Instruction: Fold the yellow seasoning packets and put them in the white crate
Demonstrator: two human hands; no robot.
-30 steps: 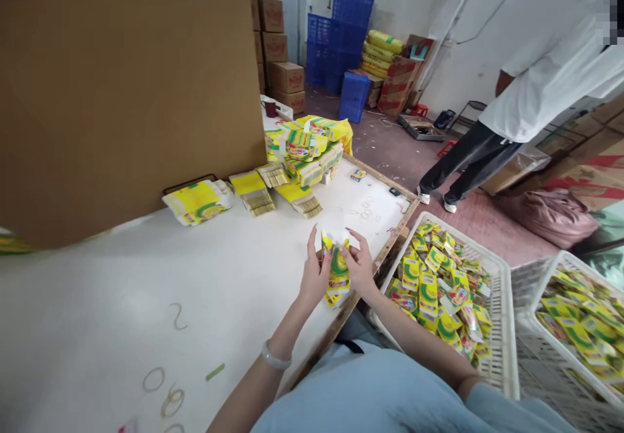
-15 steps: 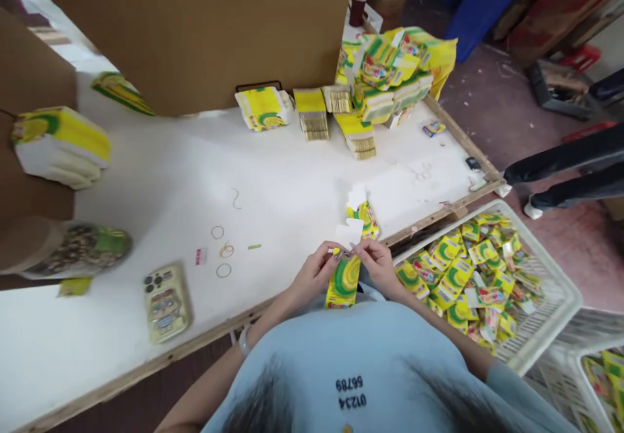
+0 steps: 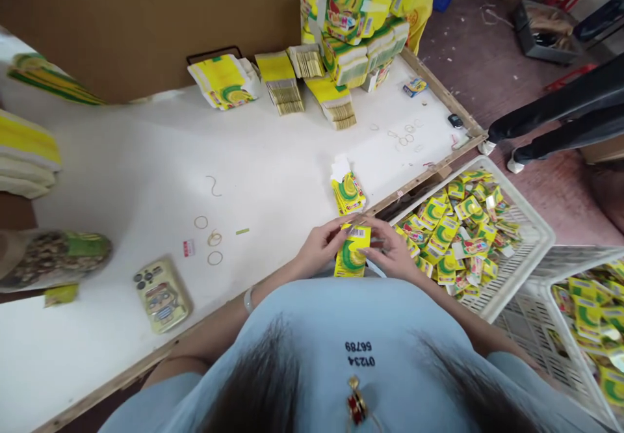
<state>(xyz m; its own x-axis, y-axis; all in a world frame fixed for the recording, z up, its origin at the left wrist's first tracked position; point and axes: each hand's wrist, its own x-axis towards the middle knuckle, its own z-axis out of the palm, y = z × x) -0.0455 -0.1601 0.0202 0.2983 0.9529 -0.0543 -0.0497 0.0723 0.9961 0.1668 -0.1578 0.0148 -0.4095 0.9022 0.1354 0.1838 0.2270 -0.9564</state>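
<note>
In front of my chest I hold a small yellow and green cardboard box [image 3: 351,255], its barcode end facing up. My left hand [image 3: 319,246] grips its left side and top, fingers curled over the edge. From the right, my right hand [image 3: 391,249] pinches the same box, with the thumb on its front face and fingertips at the top edge. Just beyond my hands lies a little pile of flat yellow cartons [image 3: 348,189] with white flaps, on the white table [image 3: 273,192].
To my right stands a white plastic crate [image 3: 529,251] full of yellow boxes, with another crate [image 3: 550,290] beyond. Carton stacks [image 3: 283,85] line a brown cardboard panel [image 3: 146,23]. A phone [image 3: 162,295], rubber bands [image 3: 214,238] and a jar [image 3: 58,261] lie left. A person's legs [image 3: 556,108] show right.
The box's white top flap, sticking up before, is now folded down and a barcode shows there. My hands have closed around the top. The camera view has shifted.
</note>
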